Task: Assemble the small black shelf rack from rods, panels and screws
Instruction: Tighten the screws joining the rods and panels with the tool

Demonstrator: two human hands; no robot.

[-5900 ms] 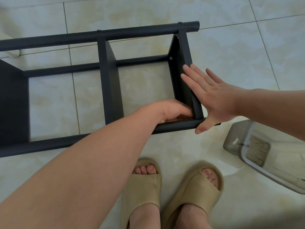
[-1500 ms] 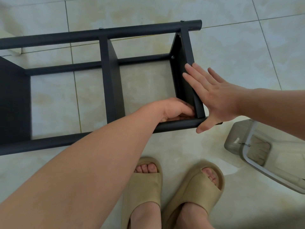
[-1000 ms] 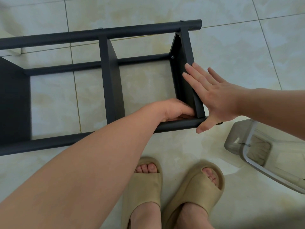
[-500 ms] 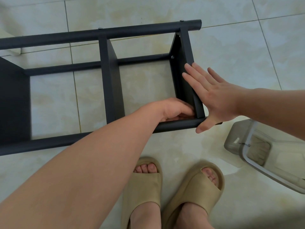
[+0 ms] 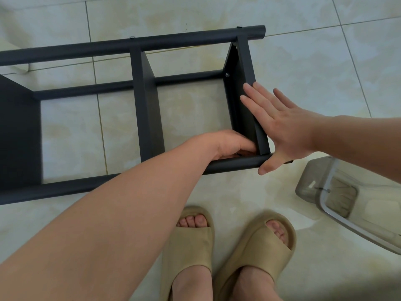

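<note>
The shelf rack (image 5: 143,105) lies on its side on the tiled floor (image 5: 303,61). Its long axis runs left to right, and its left end runs out of view. It is matte black. Round rods form the long members: the far rod (image 5: 152,43) and the near rod (image 5: 227,165). Flat panels stand on edge between them. A screw (image 5: 227,74) shows on the inner face of the end panel (image 5: 235,88).

The right hand (image 5: 288,131) lies flat on the outer face of the end panel, fingers (image 5: 256,101) straight and slightly spread, thumb across the near rod. The left hand (image 5: 230,144) sits in the inner corner of the end panel and near rod, fingers curled. It cannot be told whether they pinch anything.
</note>
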